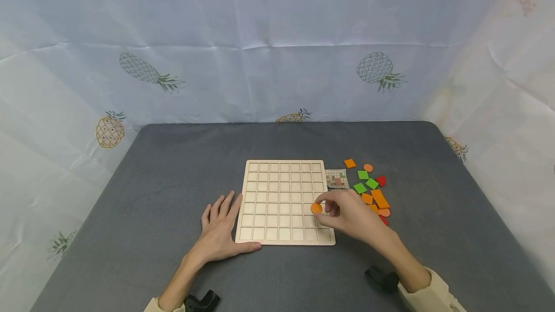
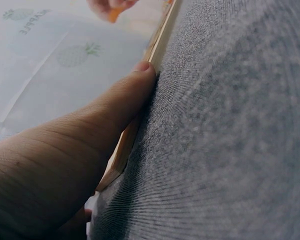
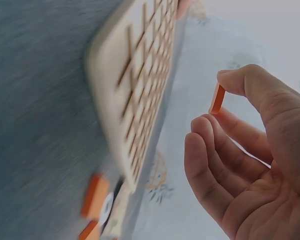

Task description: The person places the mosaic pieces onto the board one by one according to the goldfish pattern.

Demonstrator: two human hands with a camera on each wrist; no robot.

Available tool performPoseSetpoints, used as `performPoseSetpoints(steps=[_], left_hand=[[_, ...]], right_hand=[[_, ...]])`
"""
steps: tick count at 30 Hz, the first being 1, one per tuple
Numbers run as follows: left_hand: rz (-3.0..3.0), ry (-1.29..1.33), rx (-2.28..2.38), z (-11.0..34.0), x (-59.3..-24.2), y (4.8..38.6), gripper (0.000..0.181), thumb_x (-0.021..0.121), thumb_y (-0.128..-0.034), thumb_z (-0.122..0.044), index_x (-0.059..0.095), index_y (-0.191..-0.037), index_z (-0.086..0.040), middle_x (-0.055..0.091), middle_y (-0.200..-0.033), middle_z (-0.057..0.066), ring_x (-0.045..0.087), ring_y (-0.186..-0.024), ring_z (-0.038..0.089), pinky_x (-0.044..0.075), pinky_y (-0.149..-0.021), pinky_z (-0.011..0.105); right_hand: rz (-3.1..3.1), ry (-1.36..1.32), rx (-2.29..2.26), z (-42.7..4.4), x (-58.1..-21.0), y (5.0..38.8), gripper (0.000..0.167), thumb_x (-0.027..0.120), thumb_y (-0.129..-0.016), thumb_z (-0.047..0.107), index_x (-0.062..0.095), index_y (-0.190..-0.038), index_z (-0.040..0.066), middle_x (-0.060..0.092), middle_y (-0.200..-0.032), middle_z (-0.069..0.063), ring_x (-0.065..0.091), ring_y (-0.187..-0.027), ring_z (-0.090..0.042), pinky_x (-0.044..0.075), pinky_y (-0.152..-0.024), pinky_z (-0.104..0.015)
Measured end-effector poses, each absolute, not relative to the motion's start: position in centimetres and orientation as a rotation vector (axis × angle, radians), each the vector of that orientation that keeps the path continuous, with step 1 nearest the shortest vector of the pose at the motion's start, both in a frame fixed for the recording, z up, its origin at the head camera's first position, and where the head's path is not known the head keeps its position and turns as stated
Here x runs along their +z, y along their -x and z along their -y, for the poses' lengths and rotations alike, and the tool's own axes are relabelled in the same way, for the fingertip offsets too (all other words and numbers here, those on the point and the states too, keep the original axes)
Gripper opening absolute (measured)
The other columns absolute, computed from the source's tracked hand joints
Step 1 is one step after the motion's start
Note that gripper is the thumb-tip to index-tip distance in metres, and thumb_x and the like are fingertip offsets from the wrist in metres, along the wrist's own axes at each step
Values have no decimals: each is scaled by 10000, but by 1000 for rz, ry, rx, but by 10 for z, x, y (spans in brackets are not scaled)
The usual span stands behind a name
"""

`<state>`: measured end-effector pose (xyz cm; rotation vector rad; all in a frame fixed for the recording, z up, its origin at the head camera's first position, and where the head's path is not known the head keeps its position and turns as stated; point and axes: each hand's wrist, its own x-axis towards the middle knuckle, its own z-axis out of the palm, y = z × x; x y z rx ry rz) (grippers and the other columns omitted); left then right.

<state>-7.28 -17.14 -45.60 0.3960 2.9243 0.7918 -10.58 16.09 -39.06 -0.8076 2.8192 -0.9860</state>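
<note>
A light wooden grid board (image 1: pixel 279 208) lies on the grey table, its square cells bare where they show. My right hand (image 1: pixel 344 212) pinches a round orange disc (image 1: pixel 316 208) between thumb and index finger over the board's right side. The right wrist view shows the disc (image 3: pixel 217 99) edge-on, apart from the board. Fingers spread, my left hand (image 1: pixel 221 232) rests at the board's lower left corner. Its thumb touches the front edge, as the left wrist view (image 2: pixel 135 85) also shows.
Right of the board lies a small printed pattern card (image 1: pixel 336 178). Beyond it are scattered pieces: green squares (image 1: pixel 360 188), an orange rectangle (image 1: pixel 380 199), a red piece (image 1: pixel 381 180) and a salmon disc (image 1: pixel 368 167). A pineapple-print cloth (image 1: pixel 269 81) hangs behind the table.
</note>
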Motion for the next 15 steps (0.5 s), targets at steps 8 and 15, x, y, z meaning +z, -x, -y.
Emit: performPoseSetpoints(steps=[8, 15], left_hand=[[-2921, -395, 775, 171, -455, 73, 1234, 791, -717, -697, 219, -1645, -118, 197, -1692, 223, 142, -1544, 483, 66, -1163, 723], [-2917, -380, 764, 172, -453, 72, 1236, 793, -716, -703, 221, -1645, -122, 196, -1695, 215, 143, -1545, 476, 68, -1164, 718]], right_hand=[[-2787, 918, -1034, -128, -383, 121, 154, 806, -839, 149, 773, -979, 94, 605, -689, 111, 507, -601, 39, 529, -902, -406], [-2675, 968, -1132, -106, -385, 132, 207, 800, -848, 145, 781, -1035, 59, 659, -750, 46, 549, -641, 27, 528, -646, -174]])
